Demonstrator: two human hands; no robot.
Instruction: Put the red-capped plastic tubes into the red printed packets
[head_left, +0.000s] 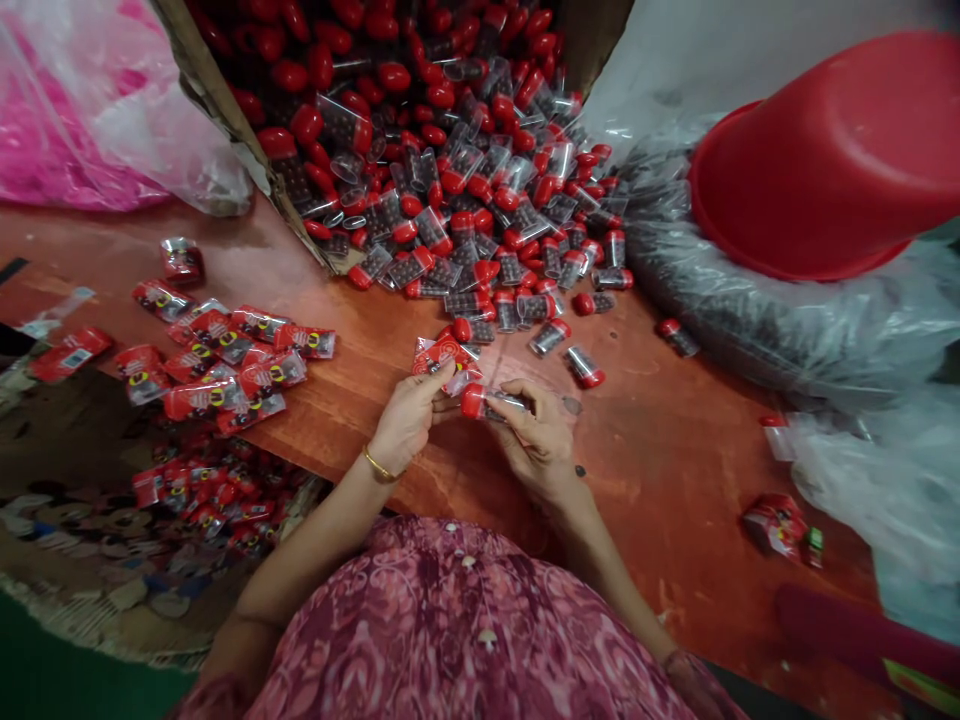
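Note:
Between thumb and fingers, my left hand point(409, 418) grips a flat red printed sleeve point(448, 355). My right hand point(538, 435) is closed on a small clear container with a red cap point(475, 402), its capped end pointing left towards the sleeve. The two hands are close together over the front of the table. Just beyond them lie loose capped containers point(583, 367), with dark contents showing through the clear walls. To the left, several containers in red printed sleeves point(225, 360) lie in a loose pile.
A tipped cardboard box point(217, 110) spills many red-capped containers point(450, 200) onto the wooden table point(390, 450). A red bucket point(817, 160) rests on a stuffed plastic bag point(750, 310) at right. More sleeved packs point(210, 490) lie below the table's left edge. Folded red sleeves point(776, 525) lie at right.

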